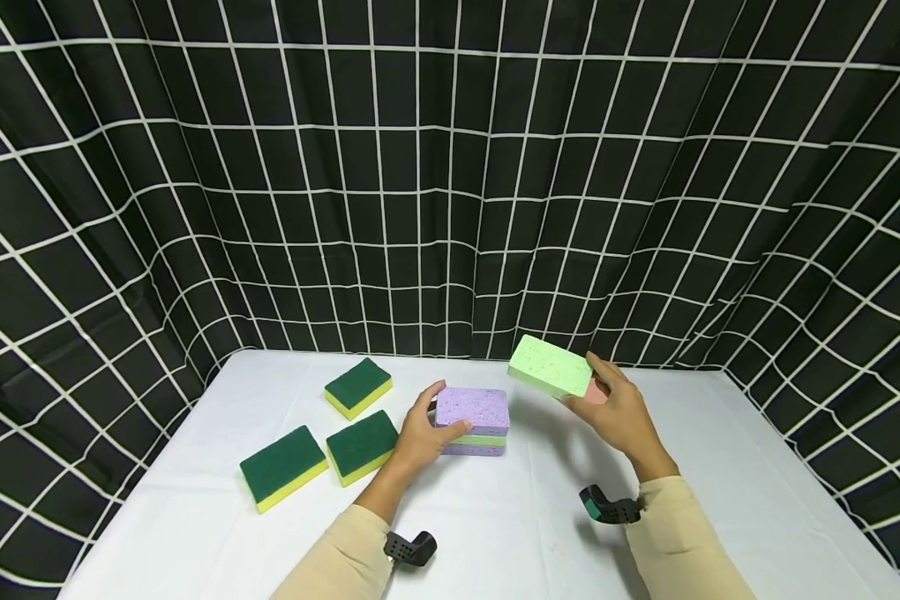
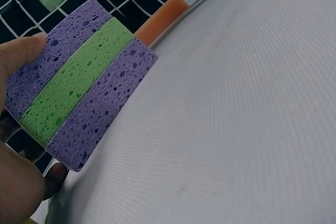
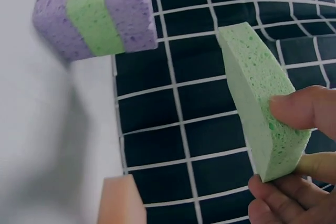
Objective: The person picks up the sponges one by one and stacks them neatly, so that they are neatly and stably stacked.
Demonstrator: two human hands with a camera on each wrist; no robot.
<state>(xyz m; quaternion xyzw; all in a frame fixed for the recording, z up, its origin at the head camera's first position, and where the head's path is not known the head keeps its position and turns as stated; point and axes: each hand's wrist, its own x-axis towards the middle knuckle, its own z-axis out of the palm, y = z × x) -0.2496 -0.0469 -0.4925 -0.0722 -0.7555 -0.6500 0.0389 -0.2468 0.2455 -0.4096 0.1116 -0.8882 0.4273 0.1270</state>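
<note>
On the table stands a stack of sponges (image 1: 474, 408), with a green one between two purple ones. My left hand (image 1: 418, 437) grips the stack from its left side, thumb along the front of the top purple sponge (image 2: 79, 30) and fingers round the far side. Raised above the table to the right, a light green sponge (image 1: 550, 367) is pinched by its right end in my right hand (image 1: 621, 412). The right wrist view shows the thumb on one face of that green sponge (image 3: 257, 93). Mostly hidden behind the right hand, an orange-pink sponge (image 1: 596, 392) lies on the table.
Three green-and-yellow scouring sponges lie left of the stack: one farther back (image 1: 356, 385), one near the left forearm (image 1: 362, 444) and one at the far left (image 1: 282, 467). A black curtain with a white grid (image 1: 450, 167) surrounds the white table (image 1: 540, 533).
</note>
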